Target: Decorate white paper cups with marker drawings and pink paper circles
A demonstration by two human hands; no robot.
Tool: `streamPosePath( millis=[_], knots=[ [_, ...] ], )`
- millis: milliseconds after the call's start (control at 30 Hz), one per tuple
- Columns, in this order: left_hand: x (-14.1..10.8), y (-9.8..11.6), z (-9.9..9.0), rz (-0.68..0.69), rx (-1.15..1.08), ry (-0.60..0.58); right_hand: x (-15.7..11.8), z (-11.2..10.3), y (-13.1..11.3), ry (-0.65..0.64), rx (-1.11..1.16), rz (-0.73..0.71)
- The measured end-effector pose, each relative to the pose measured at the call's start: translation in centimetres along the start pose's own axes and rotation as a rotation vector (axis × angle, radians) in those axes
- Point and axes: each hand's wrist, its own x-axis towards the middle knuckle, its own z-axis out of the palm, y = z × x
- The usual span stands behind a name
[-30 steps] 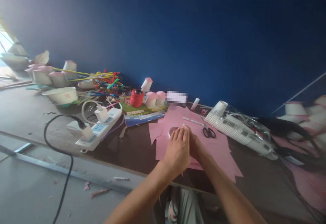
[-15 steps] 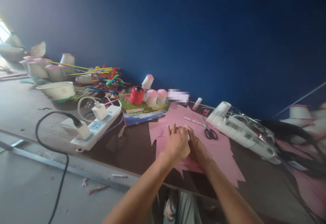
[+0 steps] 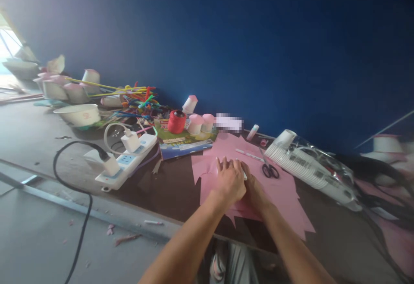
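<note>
My left hand (image 3: 230, 180) and my right hand (image 3: 255, 189) are pressed together above the pink paper (image 3: 278, 202). Between them a small white edge (image 3: 245, 175) shows, seemingly part of a paper cup; the rest is hidden by my hands. The left hand bends over the top of it with its fingertips pointing away from me. My right hand closes round the far right side, its fingers mostly covered. Black-handled scissors (image 3: 270, 171) lie on the paper just right of my hands, beside a white strip (image 3: 249, 154).
A nested stack of white paper cups (image 3: 300, 167) in clear plastic lies to the right. Pink-topped cups (image 3: 196, 124), a red thread spool (image 3: 177, 121) and a glue stick (image 3: 252, 132) stand behind. On the left are a power strip (image 3: 129, 163), a bowl (image 3: 79, 116) and colourful pipe cleaners (image 3: 142, 94).
The whole view has shifted slightly, so everything sits a little further right. My hands keep nearly the same grip over the pink paper.
</note>
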Motion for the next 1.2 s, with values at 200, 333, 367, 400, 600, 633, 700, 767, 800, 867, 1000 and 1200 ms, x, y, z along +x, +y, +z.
streamPosePath(
  millis=[200,333,367,400,600,633,700,767,800,867,1000,1200],
  knots=[
    [-0.3,-0.2,0.7,0.016,0.028,0.057,0.1,-0.5,-0.6,-0.04,0.089,0.023],
    [-0.6,-0.2,1.0,0.017,0.028,0.047,0.3,-1.1,-0.4,-0.118,0.134,0.015],
    [-0.6,-0.1,1.0,0.014,0.028,0.047,0.2,-1.3,-0.3,-0.149,0.166,0.014],
    [-0.7,-0.1,1.0,0.009,0.028,0.049,0.2,-1.5,-0.2,-0.18,0.202,0.013],
    [-1.1,0.1,0.6,0.032,0.048,0.066,-0.2,-2.5,0.4,-0.239,0.339,0.035],
    [-1.1,0.1,0.5,0.041,0.053,0.068,-0.2,-2.5,0.5,-0.238,0.364,0.054],
    [-1.1,0.1,0.4,0.045,0.069,0.067,-0.1,-2.5,0.6,-0.232,0.42,0.096],
    [-0.9,0.2,0.4,0.032,0.085,0.039,0.1,-2.6,0.7,-0.173,0.461,0.127],
    [-0.8,0.3,0.4,0.025,0.092,0.013,0.3,-2.7,0.7,-0.112,0.482,0.143],
    [-0.6,0.5,0.5,0.025,0.117,-0.051,0.8,-3.2,0.6,0.071,0.568,0.192],
    [-0.1,1.2,0.5,0.048,0.249,-0.152,1.9,-4.9,0.1,0.373,0.858,0.322],
    [0.4,2.1,0.2,0.046,0.309,-0.238,3.4,-6.6,-1.4,0.291,1.001,0.222]
  ],
)
